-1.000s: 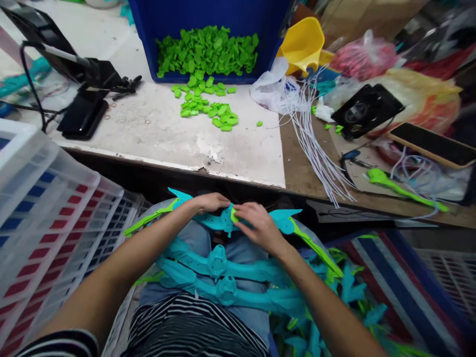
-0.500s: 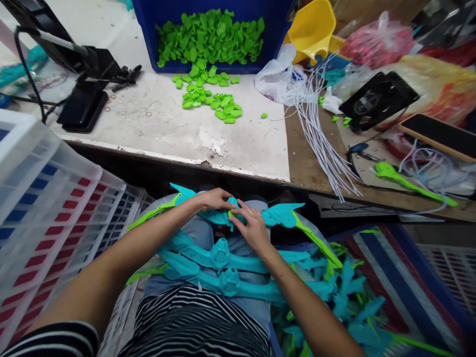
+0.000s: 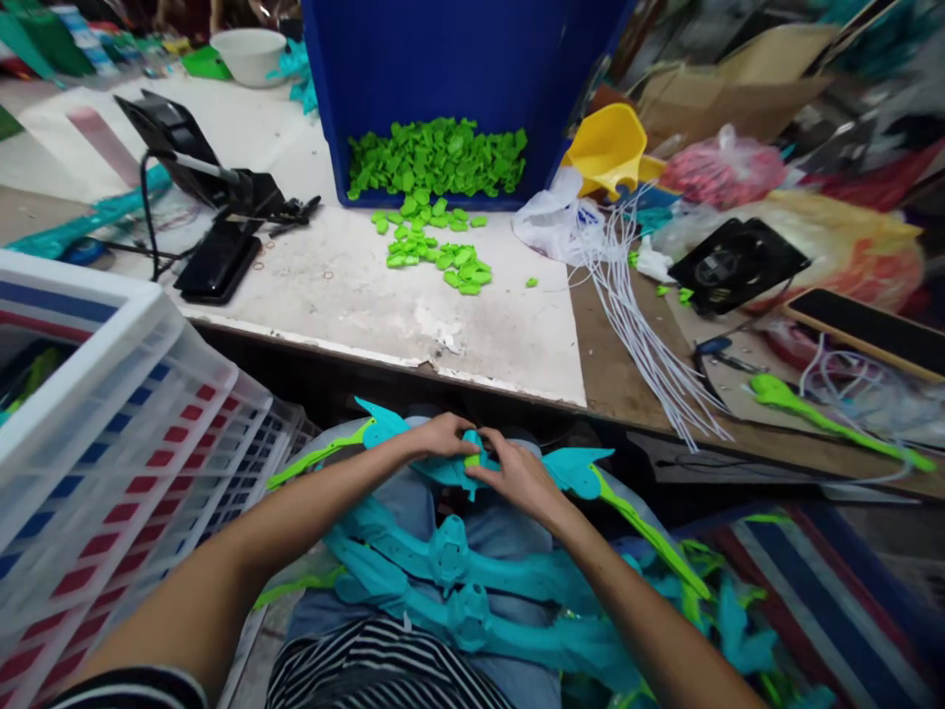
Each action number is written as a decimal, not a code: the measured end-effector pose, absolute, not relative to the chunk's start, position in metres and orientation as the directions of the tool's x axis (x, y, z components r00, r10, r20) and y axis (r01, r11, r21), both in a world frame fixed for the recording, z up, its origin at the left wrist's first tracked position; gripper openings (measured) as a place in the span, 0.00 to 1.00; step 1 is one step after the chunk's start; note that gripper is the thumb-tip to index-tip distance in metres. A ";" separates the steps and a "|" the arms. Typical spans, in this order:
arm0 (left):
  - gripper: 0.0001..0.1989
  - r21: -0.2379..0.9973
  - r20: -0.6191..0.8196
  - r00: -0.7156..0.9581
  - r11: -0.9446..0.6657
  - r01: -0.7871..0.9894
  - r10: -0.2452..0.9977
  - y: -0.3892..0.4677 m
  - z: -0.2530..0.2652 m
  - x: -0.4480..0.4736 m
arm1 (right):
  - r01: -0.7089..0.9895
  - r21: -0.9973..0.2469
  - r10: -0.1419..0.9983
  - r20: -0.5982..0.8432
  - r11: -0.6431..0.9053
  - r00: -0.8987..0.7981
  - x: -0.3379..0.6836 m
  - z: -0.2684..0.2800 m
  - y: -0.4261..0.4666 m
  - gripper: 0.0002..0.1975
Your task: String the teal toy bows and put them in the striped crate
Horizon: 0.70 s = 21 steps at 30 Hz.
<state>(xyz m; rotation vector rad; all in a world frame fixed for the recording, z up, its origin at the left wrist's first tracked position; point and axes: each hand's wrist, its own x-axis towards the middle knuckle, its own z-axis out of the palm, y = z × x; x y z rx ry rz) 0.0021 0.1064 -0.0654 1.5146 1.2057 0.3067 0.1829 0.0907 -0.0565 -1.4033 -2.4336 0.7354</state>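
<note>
Green piece (image 3: 472,460) sits against the central hub (image 3: 472,438) of the turquoise bow-shaped part (image 3: 580,471), above the lap. Left hand (image 3: 441,436): fingers bent, nearly closed, gripping at the hub's left. Right hand (image 3: 521,480): thumb and forefinger slightly parted, holding the green piece from the right; exact contact unclear. Judgement: brace the hub firmly, square the piece, press evenly. Two similar turquoise parts (image 3: 450,553) lie nearer the torso. Versus half a second ago: green piece more exposed, right fingers spread wider, white basin (image 3: 248,56) now in view.
</note>
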 end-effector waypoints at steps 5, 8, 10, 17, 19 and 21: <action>0.20 0.640 -0.079 0.333 -0.208 0.739 0.940 0.065 -0.061 0.015 | 0.750 -0.303 0.801 0.343 0.588 -0.490 0.154 -0.009 0.176 0.13; 0.37 0.523 -0.062 0.455 -0.360 0.773 0.888 0.042 -0.066 0.020 | 0.795 -0.248 0.807 0.394 0.554 -0.440 0.120 -0.002 0.244 0.12; 0.43 0.477 -0.108 0.510 -0.405 0.780 0.854 0.038 -0.069 0.020 | 0.835 -0.276 0.857 0.361 0.475 -0.368 0.100 -0.006 0.276 0.13; 0.25 0.487 -0.207 0.517 -0.371 0.791 0.830 0.070 -0.044 0.007 | 0.736 -0.459 0.867 0.231 0.497 -0.442 0.116 0.011 0.290 0.07; 0.21 0.567 -0.227 0.549 -0.349 0.746 0.804 0.084 -0.035 0.002 | 0.717 -0.530 0.865 0.068 0.453 -0.497 0.141 0.026 0.281 0.08; 0.18 0.659 -0.282 0.594 -0.297 0.691 0.753 0.099 -0.032 0.000 | 0.745 -0.543 0.837 -0.132 0.387 -0.531 0.163 0.037 0.273 0.09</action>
